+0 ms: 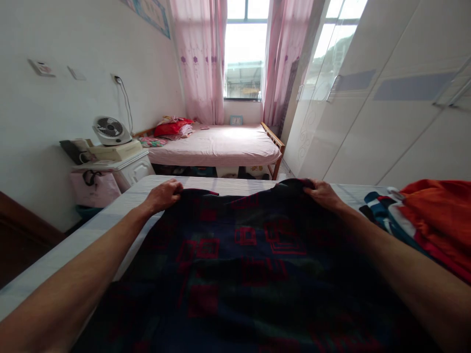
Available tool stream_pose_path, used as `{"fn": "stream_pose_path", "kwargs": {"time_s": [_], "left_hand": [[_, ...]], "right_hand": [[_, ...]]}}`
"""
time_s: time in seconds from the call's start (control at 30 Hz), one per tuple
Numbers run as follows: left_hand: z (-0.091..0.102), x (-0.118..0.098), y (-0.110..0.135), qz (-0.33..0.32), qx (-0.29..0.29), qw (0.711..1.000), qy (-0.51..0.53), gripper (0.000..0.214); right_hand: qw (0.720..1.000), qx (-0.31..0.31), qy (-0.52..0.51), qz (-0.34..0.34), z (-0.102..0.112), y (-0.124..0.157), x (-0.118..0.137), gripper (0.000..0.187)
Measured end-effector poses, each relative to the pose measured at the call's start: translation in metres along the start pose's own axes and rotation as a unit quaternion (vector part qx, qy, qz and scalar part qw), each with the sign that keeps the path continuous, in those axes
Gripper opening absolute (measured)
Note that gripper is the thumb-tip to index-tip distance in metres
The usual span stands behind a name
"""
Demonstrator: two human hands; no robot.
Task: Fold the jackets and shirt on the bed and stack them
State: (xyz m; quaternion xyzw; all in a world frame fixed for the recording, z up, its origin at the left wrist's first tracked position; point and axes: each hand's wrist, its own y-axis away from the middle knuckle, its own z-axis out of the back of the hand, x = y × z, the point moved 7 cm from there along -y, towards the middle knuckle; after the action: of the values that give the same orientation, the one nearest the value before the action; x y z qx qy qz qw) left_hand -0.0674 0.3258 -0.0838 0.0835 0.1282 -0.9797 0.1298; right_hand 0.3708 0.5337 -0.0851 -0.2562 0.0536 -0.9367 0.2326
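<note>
A dark garment with red square patterns is stretched out in front of me over the near bed. My left hand is closed on its far left corner. At the far right corner, my right hand grips the same cloth, which bunches a little beside the fingers. Between the hands the upper edge dips slightly. The lower part of the garment runs out of view toward me, and its exact kind cannot be made out.
A heap of clothes, orange on top, lies at the right on the near bed. Beyond stands a second bed with folded bedding. A fan stands on the left cabinet. White wardrobes line the right side.
</note>
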Motion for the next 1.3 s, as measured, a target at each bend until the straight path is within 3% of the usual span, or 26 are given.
{"fn": "stream_pose_path", "kwargs": {"time_s": [0.1,0.2,0.3,0.4,0.5,0.6,0.73,0.8,0.93,1.07,1.13,1.2,1.27,1.3], "left_hand": [[0.033,-0.008,0.048,-0.015,-0.076,0.996,-0.033,0.023],[0.052,-0.012,0.115,-0.074,-0.155,0.983,-0.068,0.022],[0.035,-0.012,0.177,-0.173,-0.131,0.974,-0.072,0.024],[0.012,-0.008,0.210,-0.202,-0.066,0.976,-0.056,0.032],[0.005,-0.011,0.217,-0.201,-0.034,0.977,-0.059,0.031],[0.008,-0.017,0.215,-0.201,-0.020,0.977,-0.074,0.032],[0.010,-0.020,0.215,-0.190,0.001,0.976,-0.104,0.036],[0.011,-0.022,0.216,-0.189,0.026,0.977,-0.095,0.040],[0.021,-0.032,0.211,-0.166,0.019,0.986,-0.026,0.038],[0.012,-0.044,0.205,-0.148,0.007,0.989,0.006,0.045],[-0.006,-0.044,0.206,-0.143,0.037,0.989,0.001,0.047],[-0.023,-0.039,0.208,-0.133,0.060,0.989,-0.005,0.049],[-0.033,-0.032,0.210,-0.124,0.070,0.990,0.002,0.050],[-0.035,-0.029,0.211,-0.123,0.076,0.989,0.012,0.050]], "right_hand": [[0.994,-0.082,0.005,0.072,0.043,0.042,0.021,0.031],[0.989,-0.085,0.003,0.123,0.060,0.104,0.027,0.023],[0.992,-0.018,0.007,0.122,0.043,0.164,0.008,0.019],[0.992,0.057,0.037,0.105,0.017,0.201,-0.015,0.038],[0.996,0.070,0.016,0.057,0.018,0.210,-0.021,0.051],[0.994,0.097,-0.041,0.022,0.030,0.200,-0.003,0.048],[0.999,0.037,-0.025,-0.023,0.043,0.170,0.019,0.047],[0.999,0.034,0.013,-0.017,0.035,0.151,0.027,0.054],[0.989,0.114,0.094,-0.027,-0.003,0.114,0.036,0.057],[0.982,0.147,0.111,-0.033,-0.023,0.092,0.050,0.027],[0.989,0.118,0.092,-0.010,-0.013,0.093,0.063,0.021],[0.995,0.074,0.040,0.047,0.011,0.110,0.082,0.024],[0.988,0.072,-0.042,0.127,0.036,0.145,0.106,0.025],[0.977,0.107,-0.083,0.163,0.045,0.167,0.117,0.025]]}}
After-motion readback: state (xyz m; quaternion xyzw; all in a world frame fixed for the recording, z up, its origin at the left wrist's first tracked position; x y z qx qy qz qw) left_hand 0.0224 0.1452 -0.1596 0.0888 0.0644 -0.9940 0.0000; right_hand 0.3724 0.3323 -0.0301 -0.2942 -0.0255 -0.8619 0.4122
